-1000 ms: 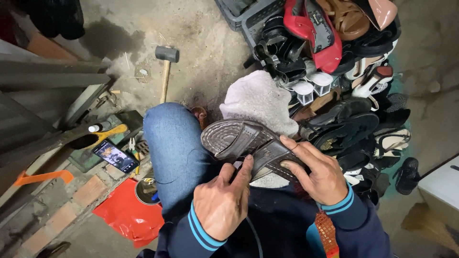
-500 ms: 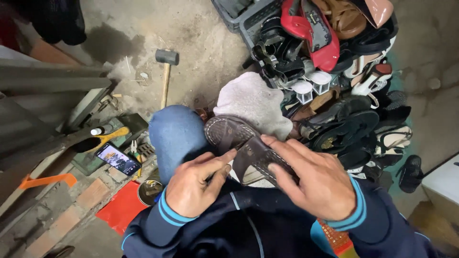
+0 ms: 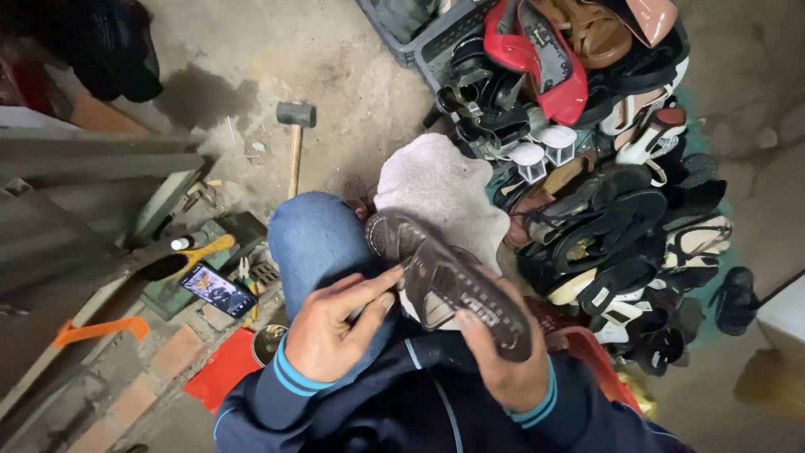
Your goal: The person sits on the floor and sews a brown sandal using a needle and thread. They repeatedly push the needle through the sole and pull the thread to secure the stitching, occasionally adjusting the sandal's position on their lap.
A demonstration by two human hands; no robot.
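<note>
A dark brown sandal with a ribbed rubber sole (image 3: 449,289) lies sole-up across the person's lap, its toe end resting on the blue-jeaned knee (image 3: 314,243) and its heel end toward the right hand. It looks light and bendable, the sole likely flexing if held by one end only, so a hold at both ends or around the narrow waist would seem the steadiest. The ridged tread should give fingers good purchase; the straps underneath are mostly hidden.

The right hand (image 3: 503,356) is clamped on the heel end, thumb laid along the sole's near edge. The left hand (image 3: 335,323) is closed loosely, fingertips pressing the sandal's left edge near its middle; whether it pinches a small tool cannot be told.

Just beyond the sandal a pale grey cloth (image 3: 440,193) lies on the far knee. To the right spreads a heap of mixed shoes and sandals (image 3: 620,193). Far left on the concrete floor (image 3: 352,50) lies a black-headed mallet with a wooden handle (image 3: 295,134), and nearer, a lit smartphone (image 3: 216,288).
</note>
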